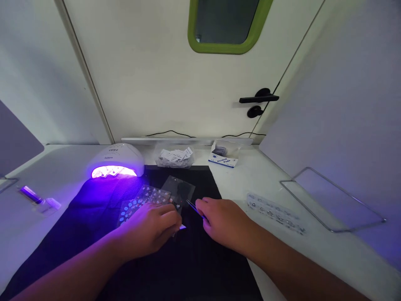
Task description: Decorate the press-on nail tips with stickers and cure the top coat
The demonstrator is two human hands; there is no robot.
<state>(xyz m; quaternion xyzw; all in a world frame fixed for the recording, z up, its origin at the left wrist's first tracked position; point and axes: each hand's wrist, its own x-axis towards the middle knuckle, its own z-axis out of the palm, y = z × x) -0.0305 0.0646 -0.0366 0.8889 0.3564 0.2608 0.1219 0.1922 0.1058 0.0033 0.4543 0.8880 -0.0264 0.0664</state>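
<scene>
Tweezers [192, 205], long axis diagonal, tips pointing forward-left

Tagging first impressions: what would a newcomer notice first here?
The white lamp likely comes first, glowing purple at the back left of the black cloth. Mid-view, the left hand lies over patterned sheets and the right hand holds a slim pointed tool. Above, a green-framed pane stands out in the door.

A white table [244, 177] stands before a pale door [163, 75] with a black handle [259, 99] and a green-framed window [224, 21]. A plain, light-coloured panel [344, 104] flanks the right. The room is dim, with violet light [114, 171] glowing at left.
</scene>
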